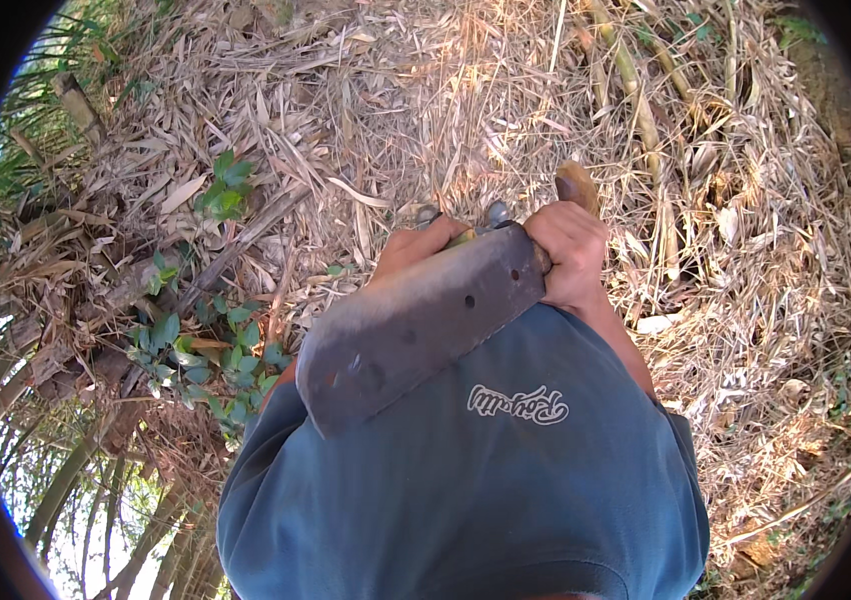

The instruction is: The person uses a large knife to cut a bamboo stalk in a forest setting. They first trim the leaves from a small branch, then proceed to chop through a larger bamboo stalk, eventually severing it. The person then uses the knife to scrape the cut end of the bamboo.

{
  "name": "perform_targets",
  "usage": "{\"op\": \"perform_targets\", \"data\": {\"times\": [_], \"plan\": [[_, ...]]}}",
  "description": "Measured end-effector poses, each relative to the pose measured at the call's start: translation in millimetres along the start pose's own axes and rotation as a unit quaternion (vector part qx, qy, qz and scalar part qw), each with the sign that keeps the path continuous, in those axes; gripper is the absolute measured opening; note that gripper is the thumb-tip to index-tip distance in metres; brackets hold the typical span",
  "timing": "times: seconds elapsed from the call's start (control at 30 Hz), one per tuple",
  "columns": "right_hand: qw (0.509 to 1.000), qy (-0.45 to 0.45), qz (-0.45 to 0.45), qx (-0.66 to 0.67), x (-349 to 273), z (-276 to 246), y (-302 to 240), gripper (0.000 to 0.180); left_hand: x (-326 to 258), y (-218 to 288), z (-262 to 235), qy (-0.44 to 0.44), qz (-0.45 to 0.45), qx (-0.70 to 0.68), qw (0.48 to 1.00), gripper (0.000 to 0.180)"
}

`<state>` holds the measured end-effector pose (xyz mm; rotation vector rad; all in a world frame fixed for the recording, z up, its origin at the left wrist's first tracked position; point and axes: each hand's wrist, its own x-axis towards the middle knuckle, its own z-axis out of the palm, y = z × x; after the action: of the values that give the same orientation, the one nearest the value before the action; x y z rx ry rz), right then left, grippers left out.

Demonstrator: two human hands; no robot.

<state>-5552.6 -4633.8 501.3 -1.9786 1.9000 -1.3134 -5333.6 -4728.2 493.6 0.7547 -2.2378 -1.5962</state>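
A broad, dark cleaver (416,325) lies slantwise across the front of my body, its blade pointing down to the left. Several small round marks or holes dot the metal. My right hand (571,250) is closed round the handle, and the handle's brown wooden end (577,186) sticks out above the fist. Behind the blade's upper edge is my left hand (414,247), fingers curled and mostly hidden. A yellow-green bit (462,238) shows beside its fingers, too little to name. Two rounded grey shapes (498,212) show just beyond the hands.
Dry leaves and straw-like litter (376,110) cover the ground. Bamboo stalks (646,130) lie at the far right. Low green plants (231,185) grow to the left, near a fallen branch (236,245). A cut stump (76,100) stands at the far left.
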Motion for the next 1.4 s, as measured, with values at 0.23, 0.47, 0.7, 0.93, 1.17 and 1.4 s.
{"op": "perform_targets", "data": {"times": [0.23, 0.47, 0.7, 0.93, 1.17, 1.4], "plan": [[0.998, -0.046, -0.03, 0.015, 10.0, -3.2, -4.7, 0.021, 5.6, 10.6, 1.4, 0.017, 0.053, 0.0, 0.998, 0.031], [0.997, -0.065, -0.033, 0.009, 11.7, -0.5, -2.3, 0.02, 9.9, 11.5, -0.5, 0.025, 0.124, 0.071, 0.989, 0.032], [0.997, -0.066, -0.025, -0.011, 13.7, -1.5, -3.4, 0.016, 18.2, 8.9, -1.8, 0.009, 0.164, 0.111, 0.98, 0.028], [0.997, -0.051, -0.02, -0.061, 7.0, 3.9, 1.1, 0.012, 13.3, -3.2, 1.2, -0.005, 0.089, 0.071, 0.993, 0.027], [0.995, -0.082, 0.033, -0.053, 9.4, -0.2, 1.4, 0.014, 14.0, 18.3, -8.2, -0.021, 0.096, -0.003, 0.995, 0.015], [0.786, -0.045, 0.61, -0.086, 0.6, 0.3, 26.6, 0.033, -3.3, 42.1, -6.1, 0.012, 0.073, 0.132, 0.989, 0.02]]}}
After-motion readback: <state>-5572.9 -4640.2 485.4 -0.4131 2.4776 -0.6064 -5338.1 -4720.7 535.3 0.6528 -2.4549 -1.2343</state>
